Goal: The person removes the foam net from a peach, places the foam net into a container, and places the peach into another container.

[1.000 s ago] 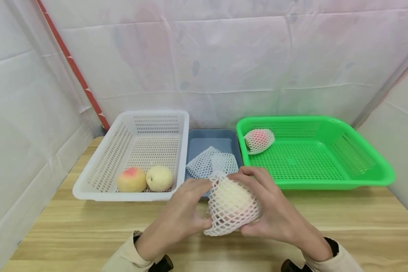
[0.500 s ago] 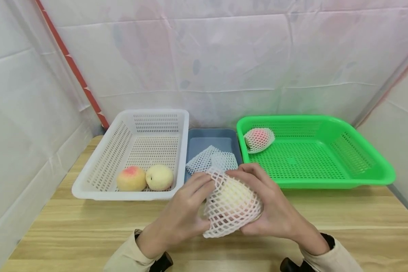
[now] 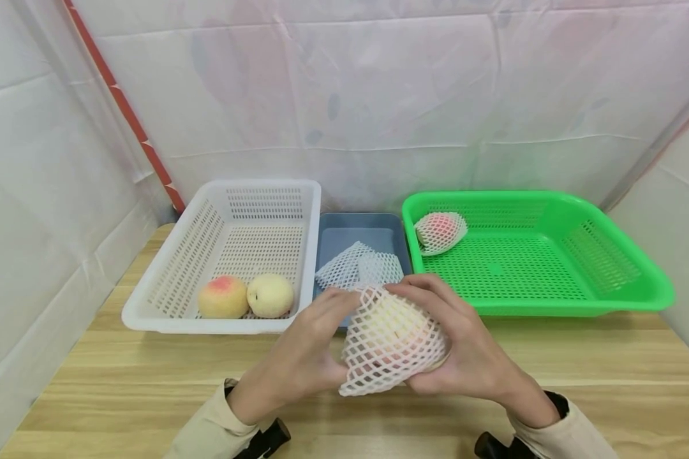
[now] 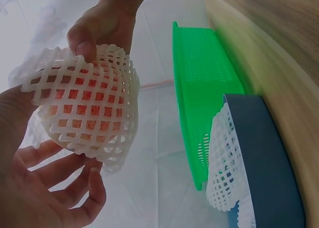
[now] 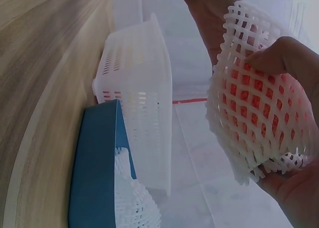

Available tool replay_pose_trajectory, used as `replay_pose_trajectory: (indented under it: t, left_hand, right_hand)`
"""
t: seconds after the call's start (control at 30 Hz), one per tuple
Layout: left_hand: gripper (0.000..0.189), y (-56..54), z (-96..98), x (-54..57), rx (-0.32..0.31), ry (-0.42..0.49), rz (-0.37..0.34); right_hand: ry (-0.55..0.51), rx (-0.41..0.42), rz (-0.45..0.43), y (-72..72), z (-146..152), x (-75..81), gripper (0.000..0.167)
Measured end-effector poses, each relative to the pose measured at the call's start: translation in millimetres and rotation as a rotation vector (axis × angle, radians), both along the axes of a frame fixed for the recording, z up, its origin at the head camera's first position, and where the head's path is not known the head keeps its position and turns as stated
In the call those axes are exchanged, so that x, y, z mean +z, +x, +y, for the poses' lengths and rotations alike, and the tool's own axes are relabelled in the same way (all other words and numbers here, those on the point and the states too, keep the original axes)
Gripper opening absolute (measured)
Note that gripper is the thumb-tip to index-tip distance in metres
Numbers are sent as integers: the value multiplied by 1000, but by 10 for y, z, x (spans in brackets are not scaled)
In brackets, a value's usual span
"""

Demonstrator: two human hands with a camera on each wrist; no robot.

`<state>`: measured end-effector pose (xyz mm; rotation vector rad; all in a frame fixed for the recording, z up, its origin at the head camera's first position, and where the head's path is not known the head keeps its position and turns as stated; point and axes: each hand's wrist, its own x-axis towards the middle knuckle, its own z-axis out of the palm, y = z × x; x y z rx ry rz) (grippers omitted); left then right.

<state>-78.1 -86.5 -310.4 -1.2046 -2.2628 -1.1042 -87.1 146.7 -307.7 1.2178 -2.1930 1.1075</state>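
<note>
Above the table's front, both hands hold a pale peach with a red blush (image 3: 400,325) inside a white foam fruit net (image 3: 360,381). My left hand (image 3: 305,354) grips the net's left side, its thumb at the lower edge and its fingers near the top. On the right, my right hand (image 3: 465,347) curls round the peach through the mesh. The right wrist view shows the right thumb pressing the net (image 5: 229,96) over the red side. Two bare peaches, one blushed (image 3: 222,298) and one pale (image 3: 270,296), lie in the white basket (image 3: 149,287).
Between the baskets stands a blue-grey tray (image 3: 358,223) with loose foam nets (image 3: 344,266) in it. A netted peach (image 3: 439,232) sits at the left end of the green basket (image 3: 631,274). White sheeting (image 3: 344,95) hangs behind the wooden table (image 3: 120,382).
The net has spread a little wider over the peach, its lower left edge shifting slightly left. Both hands stay at the fruit; the head view has tilted slightly.
</note>
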Motion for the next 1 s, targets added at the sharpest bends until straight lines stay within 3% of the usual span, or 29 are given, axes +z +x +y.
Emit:
replay_pose_trajectory:
  t: [0.2, 0.6, 1.0]
  left_hand:
    - [82, 6, -11, 2, 8, -49, -56]
    - [89, -2, -18, -6, 29, -60, -37]
    - [85, -18, -21, -21, -3, -1, 0]
  right_hand:
    - [36, -14, -49, 21, 29, 12, 91]
    - [18, 38, 64, 2, 20, 12, 76]
    - [-13, 79, 43, -11, 33, 19, 81]
